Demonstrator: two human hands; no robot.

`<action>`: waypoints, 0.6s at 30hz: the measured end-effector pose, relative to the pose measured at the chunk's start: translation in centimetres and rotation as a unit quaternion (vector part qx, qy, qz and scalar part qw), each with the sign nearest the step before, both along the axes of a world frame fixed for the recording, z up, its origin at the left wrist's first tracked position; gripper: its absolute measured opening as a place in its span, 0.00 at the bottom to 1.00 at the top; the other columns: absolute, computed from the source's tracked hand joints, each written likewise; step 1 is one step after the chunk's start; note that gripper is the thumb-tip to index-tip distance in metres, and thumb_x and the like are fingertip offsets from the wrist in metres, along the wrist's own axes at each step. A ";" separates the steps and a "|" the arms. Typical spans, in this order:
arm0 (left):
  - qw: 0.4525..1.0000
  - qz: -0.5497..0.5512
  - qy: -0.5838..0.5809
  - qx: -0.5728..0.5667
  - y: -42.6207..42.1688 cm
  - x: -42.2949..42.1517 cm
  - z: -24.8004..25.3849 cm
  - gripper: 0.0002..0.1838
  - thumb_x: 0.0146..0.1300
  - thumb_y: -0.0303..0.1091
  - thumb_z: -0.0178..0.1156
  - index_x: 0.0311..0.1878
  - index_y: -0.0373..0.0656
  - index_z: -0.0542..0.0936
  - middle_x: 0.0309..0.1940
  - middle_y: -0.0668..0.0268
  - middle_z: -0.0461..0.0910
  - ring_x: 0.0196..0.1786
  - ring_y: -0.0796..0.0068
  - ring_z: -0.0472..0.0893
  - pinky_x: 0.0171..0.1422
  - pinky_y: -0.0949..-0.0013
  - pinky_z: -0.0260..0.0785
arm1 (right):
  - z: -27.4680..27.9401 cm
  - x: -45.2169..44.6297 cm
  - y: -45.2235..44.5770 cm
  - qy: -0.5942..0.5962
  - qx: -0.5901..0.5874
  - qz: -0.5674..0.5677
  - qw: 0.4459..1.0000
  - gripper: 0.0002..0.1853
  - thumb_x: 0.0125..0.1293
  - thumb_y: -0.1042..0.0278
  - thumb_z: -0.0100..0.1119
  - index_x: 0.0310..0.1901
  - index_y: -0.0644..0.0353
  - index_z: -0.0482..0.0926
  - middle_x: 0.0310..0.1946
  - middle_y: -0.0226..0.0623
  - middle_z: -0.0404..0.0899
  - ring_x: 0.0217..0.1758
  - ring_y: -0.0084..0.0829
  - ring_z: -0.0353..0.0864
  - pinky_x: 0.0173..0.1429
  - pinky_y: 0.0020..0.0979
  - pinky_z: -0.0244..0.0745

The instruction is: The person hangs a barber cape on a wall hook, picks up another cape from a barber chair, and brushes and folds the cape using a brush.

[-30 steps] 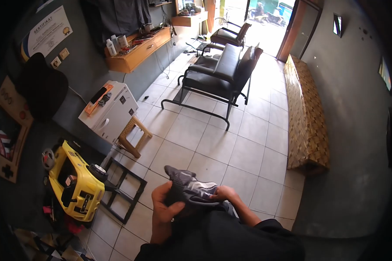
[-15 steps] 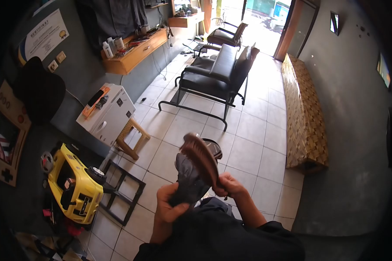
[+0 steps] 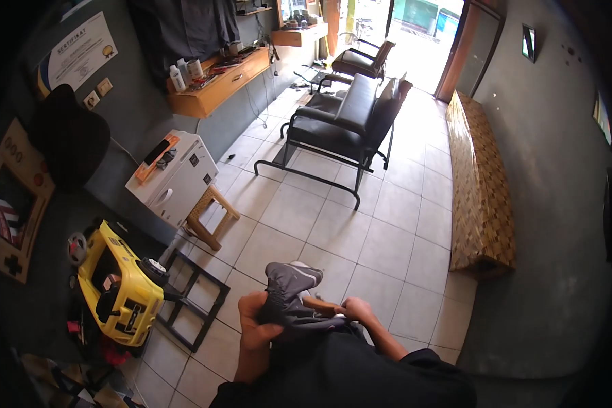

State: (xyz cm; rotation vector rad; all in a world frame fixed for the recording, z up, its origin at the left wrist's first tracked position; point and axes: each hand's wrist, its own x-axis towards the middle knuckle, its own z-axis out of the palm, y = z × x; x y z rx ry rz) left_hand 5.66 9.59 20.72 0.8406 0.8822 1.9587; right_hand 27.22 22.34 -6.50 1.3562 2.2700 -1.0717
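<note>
My left hand is closed around the dark collar end of a grey shoe. The toe points away from me, and a pale sole edge shows along its right side. In my right hand is the handle of a brown brush. The brush lies low beside the shoe, partly covered by it, so its bristles are hidden and I cannot tell whether they touch it. Dark trousers and a black top are just below my hands.
A yellow toy car and a black metal frame stand at left. Behind them is a white box-like cabinet by a wooden stool. Black chairs are ahead; a woven-pattern bench lines the right wall.
The brush has come down from above the shoe to low beside it, turning on its side. The shoe has turned, showing its pale sole edge. The view has shifted slightly.
</note>
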 end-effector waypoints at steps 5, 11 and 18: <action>0.998 -0.033 0.023 -0.040 0.4 0.2 -0.1 0.20 0.39 0.32 0.61 0.37 0.31 0.78 0.34 0.61 0.79 0.36 0.76 0.78 0.44 0.75 0.68 | 9.6 -1.8 1.7 0.329 -0.250 -0.219 0.884 0.21 0.66 0.49 0.51 0.34 0.62 0.79 0.15 0.22 0.65 0.16 0.17 0.61 0.20 0.22 0.58; 0.998 -0.010 0.014 -0.055 1.4 1.5 2.0 0.18 0.44 0.29 0.60 0.41 0.32 0.76 0.34 0.62 0.79 0.37 0.76 0.78 0.46 0.73 0.70 | 15.9 -3.3 0.4 0.576 -0.464 -0.147 0.656 0.19 0.70 0.51 0.46 0.34 0.61 0.74 0.16 0.20 0.62 0.16 0.13 0.58 0.19 0.16 0.53; 0.989 0.118 -0.001 -0.092 1.1 0.7 -0.8 0.19 0.37 0.30 0.60 0.37 0.35 0.74 0.28 0.64 0.76 0.30 0.74 0.76 0.39 0.74 0.71 | 8.8 -4.1 -0.6 0.324 -0.171 0.047 0.929 0.22 0.65 0.47 0.51 0.33 0.61 0.81 0.19 0.35 0.76 0.24 0.24 0.74 0.28 0.31 0.69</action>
